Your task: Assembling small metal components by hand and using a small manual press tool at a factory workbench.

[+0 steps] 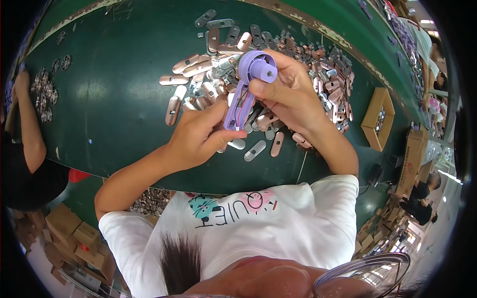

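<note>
Both hands hold a purple plastic handheld fan body (243, 102) above the green table. Its round head, with a projecting hub and a small shaft tip, is up and away from me. The open handle shows thin wires and a small white connector at its near end. My right hand (293, 94) grips the round head, thumb on its front rim. My left hand (196, 134) pinches the lower end of the handle. Under and behind the fan body lies a pile of oblong metallic pink and silver cover plates (203, 67), partly hidden by my hands.
Small metal parts (318, 52) heap at the far right of the pile. A cardboard box (378, 119) with small parts stands to the right. Round metal-looking rings (44, 94) lie at the left, near another person's arm (31, 134). A raised green ledge (318, 12) borders the table's far side.
</note>
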The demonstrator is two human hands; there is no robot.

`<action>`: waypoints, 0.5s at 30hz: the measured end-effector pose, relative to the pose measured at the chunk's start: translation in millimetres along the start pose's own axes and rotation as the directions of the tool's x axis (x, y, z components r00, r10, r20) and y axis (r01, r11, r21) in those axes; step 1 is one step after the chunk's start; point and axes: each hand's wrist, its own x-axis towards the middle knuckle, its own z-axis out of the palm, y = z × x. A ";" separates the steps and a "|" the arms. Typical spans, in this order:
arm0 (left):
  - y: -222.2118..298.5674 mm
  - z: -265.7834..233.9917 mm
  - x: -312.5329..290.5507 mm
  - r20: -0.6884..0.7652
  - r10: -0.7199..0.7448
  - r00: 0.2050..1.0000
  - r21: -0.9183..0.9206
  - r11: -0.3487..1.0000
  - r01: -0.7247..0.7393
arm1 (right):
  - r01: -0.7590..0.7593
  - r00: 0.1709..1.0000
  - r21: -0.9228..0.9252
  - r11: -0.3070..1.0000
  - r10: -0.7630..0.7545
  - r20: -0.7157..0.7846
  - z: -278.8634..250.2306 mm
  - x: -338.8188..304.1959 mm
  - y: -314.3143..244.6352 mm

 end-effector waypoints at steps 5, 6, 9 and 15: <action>-8.2 1.1 2.6 0.024 -0.014 1.000 0.003 1.000 0.014 | -0.064 0.997 -0.051 0.997 0.062 -0.050 -3.1 -0.4 6.1; -11.7 4.3 5.5 0.025 -0.011 1.000 0.003 1.000 0.011 | -0.066 0.996 -0.062 0.996 0.062 -0.066 -4.6 -0.3 8.4; -16.4 10.2 8.3 -0.117 0.090 0.989 -0.184 0.977 -0.111 | -0.019 0.995 -0.123 0.992 0.007 -0.097 0.8 2.6 7.6; -8.0 2.0 4.0 0.071 -0.092 0.993 -0.353 0.929 0.111 | 0.000 1.000 -0.469 0.883 -0.005 -0.009 -2.4 1.2 -7.0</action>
